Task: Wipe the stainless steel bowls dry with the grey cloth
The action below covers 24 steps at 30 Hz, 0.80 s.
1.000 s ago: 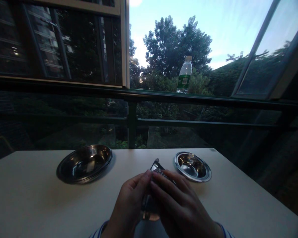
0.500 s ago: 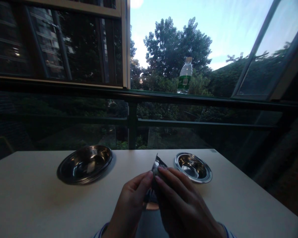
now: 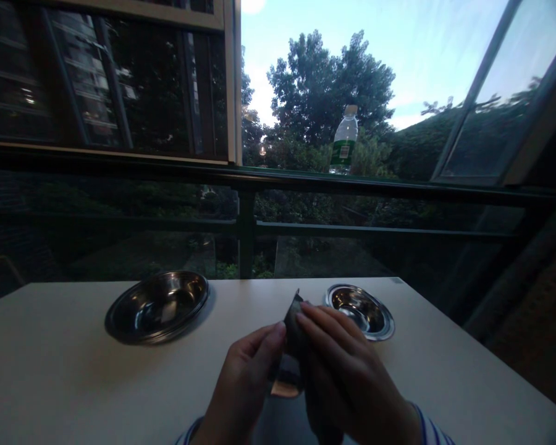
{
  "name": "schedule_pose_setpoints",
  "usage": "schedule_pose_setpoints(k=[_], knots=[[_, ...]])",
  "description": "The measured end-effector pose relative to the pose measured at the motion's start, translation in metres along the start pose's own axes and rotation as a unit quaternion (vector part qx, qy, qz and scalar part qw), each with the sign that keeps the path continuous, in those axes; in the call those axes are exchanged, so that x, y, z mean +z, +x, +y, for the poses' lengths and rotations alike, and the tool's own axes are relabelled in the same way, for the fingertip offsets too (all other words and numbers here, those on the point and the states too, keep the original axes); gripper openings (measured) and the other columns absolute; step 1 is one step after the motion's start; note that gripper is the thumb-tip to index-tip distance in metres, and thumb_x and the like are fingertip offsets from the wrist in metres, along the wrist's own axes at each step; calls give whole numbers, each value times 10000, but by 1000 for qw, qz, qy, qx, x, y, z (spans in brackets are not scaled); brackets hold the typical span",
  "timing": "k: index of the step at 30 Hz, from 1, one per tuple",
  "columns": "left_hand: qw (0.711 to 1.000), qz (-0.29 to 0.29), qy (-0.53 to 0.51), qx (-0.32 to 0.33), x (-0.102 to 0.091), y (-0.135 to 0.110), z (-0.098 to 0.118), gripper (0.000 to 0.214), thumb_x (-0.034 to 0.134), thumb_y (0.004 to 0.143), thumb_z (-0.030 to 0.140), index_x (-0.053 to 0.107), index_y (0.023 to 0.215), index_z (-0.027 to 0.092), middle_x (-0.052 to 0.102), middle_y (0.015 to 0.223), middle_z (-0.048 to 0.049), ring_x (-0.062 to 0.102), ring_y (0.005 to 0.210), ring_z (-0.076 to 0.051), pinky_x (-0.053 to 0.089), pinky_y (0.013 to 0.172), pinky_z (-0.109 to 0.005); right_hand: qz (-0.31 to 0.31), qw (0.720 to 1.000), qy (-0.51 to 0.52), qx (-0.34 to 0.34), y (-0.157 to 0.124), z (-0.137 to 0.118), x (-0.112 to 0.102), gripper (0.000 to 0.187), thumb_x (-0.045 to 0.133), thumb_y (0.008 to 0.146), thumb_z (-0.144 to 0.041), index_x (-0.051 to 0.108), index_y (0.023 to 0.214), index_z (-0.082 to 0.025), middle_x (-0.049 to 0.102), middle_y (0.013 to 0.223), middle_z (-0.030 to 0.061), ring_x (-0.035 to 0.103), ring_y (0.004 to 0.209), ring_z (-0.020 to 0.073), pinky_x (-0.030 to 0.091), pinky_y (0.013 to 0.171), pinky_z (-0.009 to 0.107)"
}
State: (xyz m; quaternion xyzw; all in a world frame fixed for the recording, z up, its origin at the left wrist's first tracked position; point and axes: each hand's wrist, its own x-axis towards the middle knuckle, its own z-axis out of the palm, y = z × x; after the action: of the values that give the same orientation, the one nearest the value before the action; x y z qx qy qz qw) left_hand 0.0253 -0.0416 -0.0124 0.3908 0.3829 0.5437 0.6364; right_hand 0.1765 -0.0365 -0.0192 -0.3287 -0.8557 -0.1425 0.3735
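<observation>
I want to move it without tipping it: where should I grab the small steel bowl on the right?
Pinch the small steel bowl by its wide flat rim, thumb on top, at the right edge. Come from the right: it sits upright and shallow, and the right hand and left hand, both holding a small dark metal object, crowd its left side.

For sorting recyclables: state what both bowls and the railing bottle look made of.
Large round shiny bowl: likely stainless steel, polished, mirror-like reflections. Small round shiny rimmed bowl: the same look. Clear bottle with green label: probably plastic, transparent, pale cap.
</observation>
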Motion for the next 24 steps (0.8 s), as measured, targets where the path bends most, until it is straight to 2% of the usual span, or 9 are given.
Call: schedule_pose_setpoints(k=[2,6,11,12,17,21,24], knots=[[1000,-1,4,2,1,0,0,293,636,704,377,725,820,123,692,738,-69,596,717,-188,441,605,-250,-7,1000,7,16,-1,1,-1,393,423,860,-164,468,1247,-115,523,1247,135,475,1125,247,485,877,429],[1000,2,2,2,1,-2,2,266,618,725,356,723,838,140,689,775,-64,588,752,-190,434,616,-250,3,999,1,-40,-3,2,0,397,466,841,-170,489,1236,-137,534,1239,127,464,1133,269,477,873,446],[999,-8,32,28,1,-2,2,247,621,727,343,725,744,119,662,661,-43,551,641,-146,423,628,-243,-12,998,27,64,-2,9,-1,384,389,886,-171,451,1265,-154,525,1248,112,477,1134,224,465,908,414],[999,-7,31,29,1,-2,2,250,619,729,343,723,742,115,657,652,-42,550,637,-144,423,630,-243,-16,998,27,62,-2,9,-2,387,387,886,-169,448,1268,-148,522,1252,113,473,1138,223,466,909,407],[1000,9,-12,-15,-1,2,-2,306,611,729,395,710,847,130,670,730,-55,580,671,-165,439,611,-259,-19,999,14,-33,-1,2,-1,403,413,855,-161,466,1252,-115,503,1273,130,429,1165,261,470,889,432],[1000,-6,-17,-20,-6,9,-7,329,644,690,432,717,801,131,675,709,-51,565,615,-136,426,574,-235,-43,999,23,-5,-3,3,1,422,400,856,-170,441,1273,-118,487,1287,130,429,1159,254,465,894,437],[1000,-3,-13,-17,-6,9,-7,311,651,687,423,719,791,138,678,699,-47,576,648,-143,418,567,-222,-42,999,17,-6,-4,4,1,423,412,854,-168,440,1271,-107,481,1292,134,422,1161,258,460,900,437]])
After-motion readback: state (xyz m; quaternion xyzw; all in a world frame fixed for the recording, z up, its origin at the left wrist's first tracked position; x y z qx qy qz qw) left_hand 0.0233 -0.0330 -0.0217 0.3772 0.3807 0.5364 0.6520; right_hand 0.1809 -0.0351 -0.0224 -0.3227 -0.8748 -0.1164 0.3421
